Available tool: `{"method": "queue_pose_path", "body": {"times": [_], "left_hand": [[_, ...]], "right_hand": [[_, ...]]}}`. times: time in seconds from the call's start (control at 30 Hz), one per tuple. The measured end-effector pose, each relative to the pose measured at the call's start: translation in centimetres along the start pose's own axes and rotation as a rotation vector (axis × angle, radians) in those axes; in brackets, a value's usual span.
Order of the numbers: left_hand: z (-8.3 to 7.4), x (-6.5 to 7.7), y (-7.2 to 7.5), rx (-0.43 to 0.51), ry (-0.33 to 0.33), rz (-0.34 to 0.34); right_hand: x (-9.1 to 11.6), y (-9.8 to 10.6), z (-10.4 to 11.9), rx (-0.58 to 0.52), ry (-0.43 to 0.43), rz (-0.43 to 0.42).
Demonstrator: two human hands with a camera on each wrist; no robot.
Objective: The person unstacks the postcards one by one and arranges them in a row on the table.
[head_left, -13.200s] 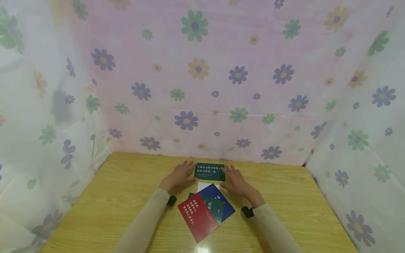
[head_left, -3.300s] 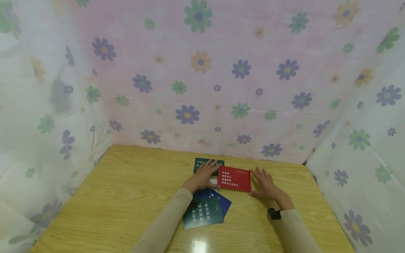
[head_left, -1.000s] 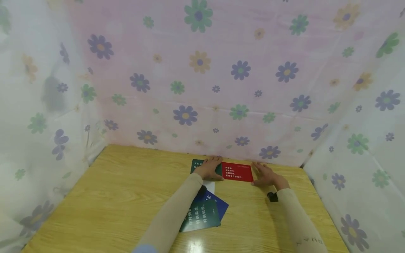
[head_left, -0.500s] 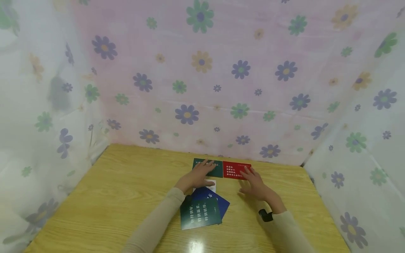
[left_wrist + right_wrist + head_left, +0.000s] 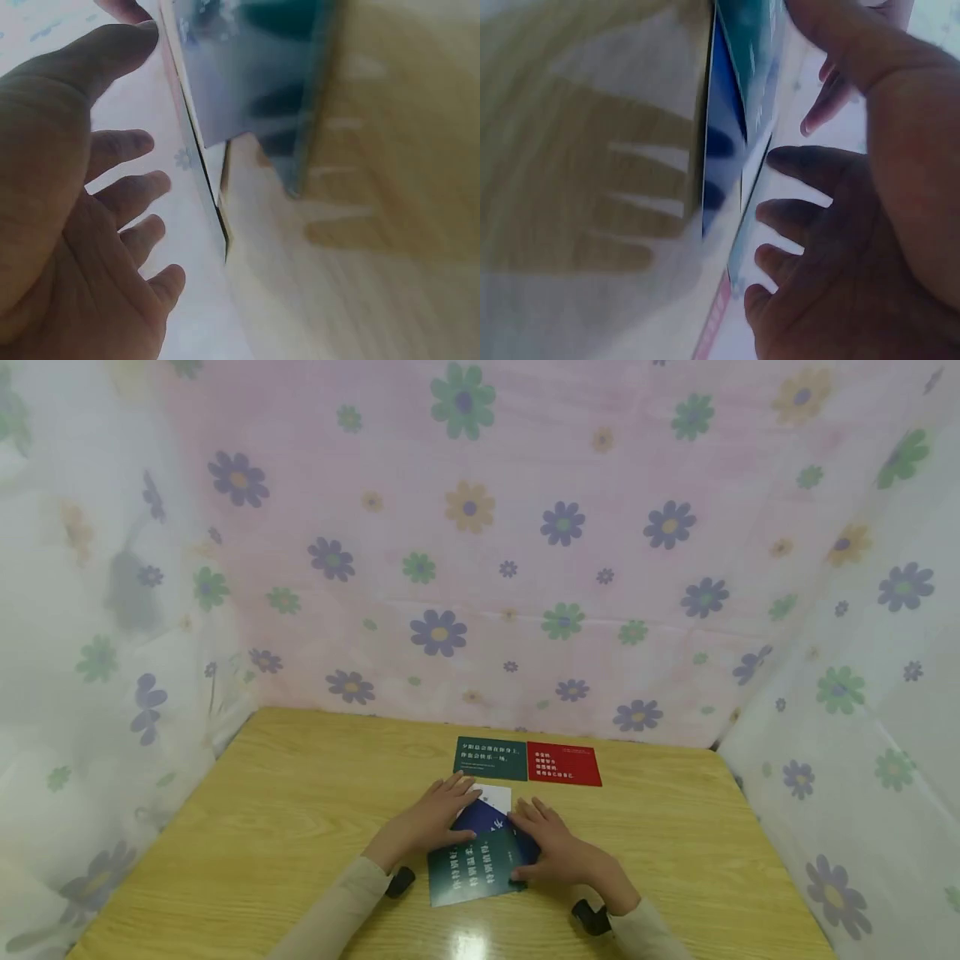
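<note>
Near the middle of the table lies an overlapping pile of printed cards: a green card [image 5: 480, 872] on top, a blue card [image 5: 480, 817] beneath it, and a white card [image 5: 495, 795] at the far end. My left hand [image 5: 423, 822] is spread at the pile's left side. On the other side, my right hand [image 5: 558, 852] hovers with spread fingers over the blue card's edge. Both wrist views show the fingers apart, gripping nothing, and their shadows on the wood. Behind the pile, a dark green card [image 5: 491, 760] and a red card [image 5: 564, 764] lie side by side.
The wooden table [image 5: 300, 827] meets a flower-printed cloth [image 5: 480, 635] along its back edge. Similar cloth hangs at the left and right. A black wrist camera [image 5: 590, 917] is worn on the right wrist, another [image 5: 401, 882] on the left.
The red card, earlier atop the pile, was moved back and right, beside the dark green card. In the last half second both hands have drawn back from that row to the pile.
</note>
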State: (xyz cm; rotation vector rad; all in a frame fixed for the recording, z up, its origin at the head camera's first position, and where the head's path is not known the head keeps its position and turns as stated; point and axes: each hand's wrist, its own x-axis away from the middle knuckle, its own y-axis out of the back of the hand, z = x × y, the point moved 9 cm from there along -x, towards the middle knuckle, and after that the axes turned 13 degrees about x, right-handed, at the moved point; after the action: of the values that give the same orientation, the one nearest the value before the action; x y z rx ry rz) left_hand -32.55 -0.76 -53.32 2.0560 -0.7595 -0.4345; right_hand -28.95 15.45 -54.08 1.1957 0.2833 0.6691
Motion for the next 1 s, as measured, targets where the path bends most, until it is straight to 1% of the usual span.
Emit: {"method": "queue_pose_path", "body": {"times": [0.1,0.2,0.37,0.5,0.63,0.83,0.93,1.0], "left_hand": [[0.3,1.6,-0.1,-0.030,0.029,0.012],[0.2,3.3,0.1,0.002,0.058,0.020],[-0.3,5.6,0.5,0.031,0.089,0.014],[-0.3,6.8,0.7,0.036,0.094,0.000],[-0.1,7.6,0.7,0.053,0.100,-0.014],[0.4,8.0,0.8,0.070,0.115,-0.022],[0.4,8.1,0.8,0.080,0.120,-0.022],[0.3,8.2,0.9,0.086,0.112,-0.027]], "right_hand": [[-0.3,-1.0,0.7,0.010,-0.020,0.036],[-0.4,-1.5,1.2,0.011,-0.035,0.044],[-0.2,-1.2,1.4,0.014,-0.046,0.024],[0.1,-0.9,1.3,0.001,-0.070,0.034],[0.8,-0.5,0.8,-0.003,-0.088,0.037],[1.6,-0.2,0.6,-0.036,-0.083,0.045],[1.8,-0.1,0.7,-0.032,-0.075,0.028],[1.9,0.2,0.8,-0.020,-0.066,0.006]]}}
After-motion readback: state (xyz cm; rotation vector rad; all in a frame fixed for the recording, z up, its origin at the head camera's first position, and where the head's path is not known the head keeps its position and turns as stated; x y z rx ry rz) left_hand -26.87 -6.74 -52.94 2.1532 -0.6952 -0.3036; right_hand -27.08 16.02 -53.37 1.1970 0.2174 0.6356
